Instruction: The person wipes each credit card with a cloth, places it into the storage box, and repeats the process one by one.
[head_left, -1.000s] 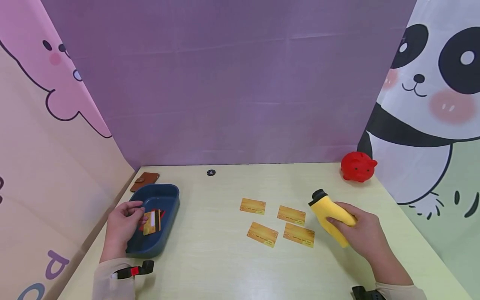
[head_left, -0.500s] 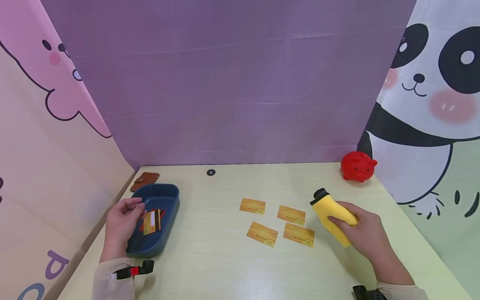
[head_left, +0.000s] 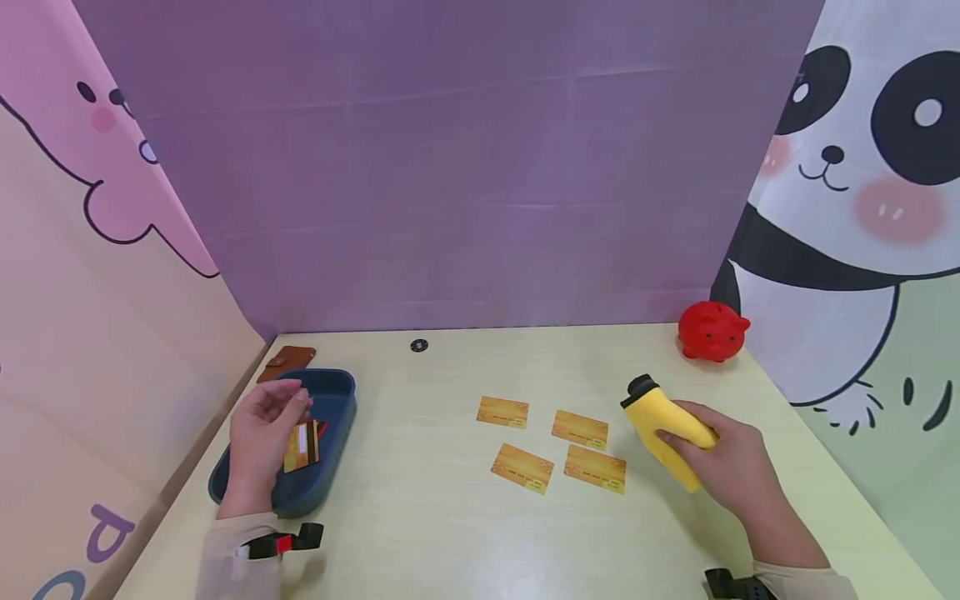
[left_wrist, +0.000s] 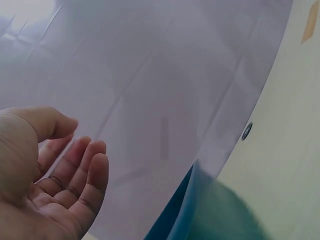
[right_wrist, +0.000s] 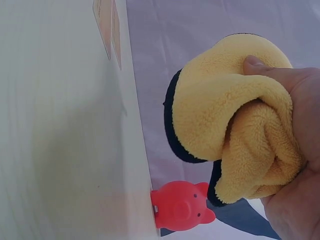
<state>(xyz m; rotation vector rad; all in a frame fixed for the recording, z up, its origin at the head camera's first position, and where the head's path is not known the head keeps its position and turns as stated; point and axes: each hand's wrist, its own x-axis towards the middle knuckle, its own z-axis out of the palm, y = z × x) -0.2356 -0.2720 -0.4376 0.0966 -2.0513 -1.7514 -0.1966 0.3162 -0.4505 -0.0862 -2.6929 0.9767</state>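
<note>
In the head view my right hand grips a folded yellow cleaning cloth with black edging, held over the right side of the table. The right wrist view shows the fuzzy cloth bunched between thumb and palm. My left hand hovers over the near-left part of a dark blue tray. Its fingers are loosely bent with nothing between them. Inside the tray lie bank cards, gold and red, partly hidden by this hand. Several gold cards lie face up mid-table.
A brown leather wallet lies behind the tray at the back left. A small black disc sits near the table's back edge. At the back right stands a red piggy bank. Printed cloth walls enclose the table on three sides.
My left hand has risen slightly and shifted right, covering more of the tray's cards. The right hand keeps holding the cloth almost in place. The gold cards on the table lie as before.
</note>
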